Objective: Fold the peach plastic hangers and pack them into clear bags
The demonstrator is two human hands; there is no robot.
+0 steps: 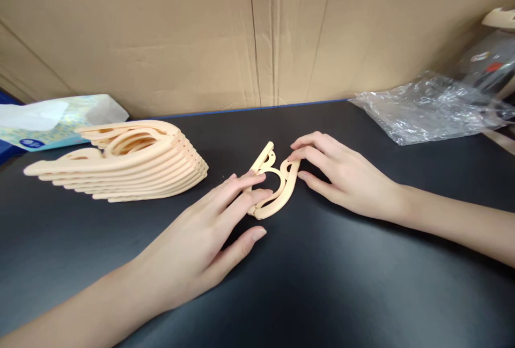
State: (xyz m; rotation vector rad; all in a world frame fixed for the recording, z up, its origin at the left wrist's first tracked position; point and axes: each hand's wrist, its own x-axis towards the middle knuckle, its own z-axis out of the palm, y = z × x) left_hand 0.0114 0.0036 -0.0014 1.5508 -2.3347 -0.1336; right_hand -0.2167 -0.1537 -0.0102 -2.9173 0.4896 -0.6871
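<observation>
A cream plastic folding clothes hanger (278,202) lies folded on the black table, with a ring-shaped middle and two arms pointing away from me. My left hand (209,230) rests its fingers over the hanger's left side, spread, with the thumb held apart above the table. At the other side, my right hand (346,176) touches the tip of the right arm with its fingertips; its fingers are loosely bent and apart, the thumb close by the edge. Part of the hanger's left side is hidden under my left fingers. To the left, a fanned stack of matching hangers (161,168) lies on the table.
Behind the stack is a tissue pack (68,117). Crumpled clear plastic bags (426,106) lie at the back right, with another cream piece (499,17) above them. A cardboard wall (181,37) closes off the back of the table (322,289).
</observation>
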